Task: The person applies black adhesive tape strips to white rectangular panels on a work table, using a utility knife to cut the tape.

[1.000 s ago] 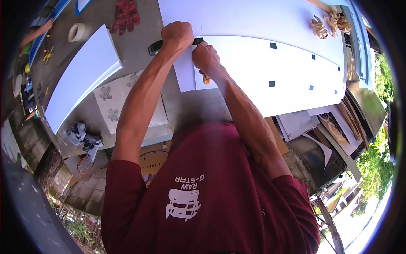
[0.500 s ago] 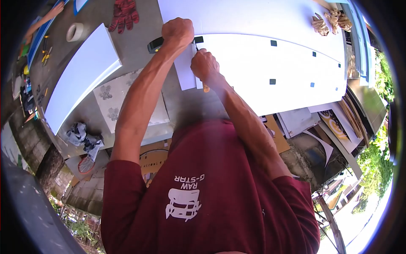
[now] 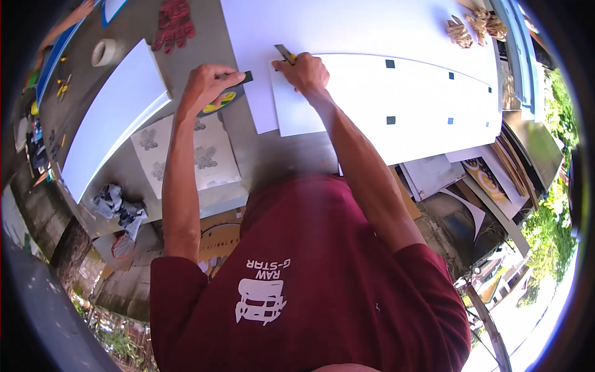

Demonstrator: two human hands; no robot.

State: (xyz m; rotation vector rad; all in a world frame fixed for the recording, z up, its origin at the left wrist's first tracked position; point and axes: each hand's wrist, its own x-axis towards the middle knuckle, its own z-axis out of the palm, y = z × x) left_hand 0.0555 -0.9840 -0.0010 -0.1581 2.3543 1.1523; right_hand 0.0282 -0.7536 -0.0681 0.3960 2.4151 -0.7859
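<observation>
My left hand pinches a small dark square piece over the grey table, just left of the white sheets. Below it lies a round roll with a yellow and green label, partly hidden by the hand. My right hand holds a cutter knife, blade end pointing up and left, over the left end of a white panel. Several dark squares, one of them a dark square, sit in two rows on that panel. Beneath it is a larger white sheet.
On the grey table lie a white curved panel, a tape roll, a red glove, a patterned sheet and crumpled plastic. Brown gloves rest at the upper right. Another person's arm reaches in at top left.
My left hand has moved left and down, off the white panel, with the dark piece in its fingers. My right hand has risen slightly, and the knife now points up-left. The round roll's label has come into view.
</observation>
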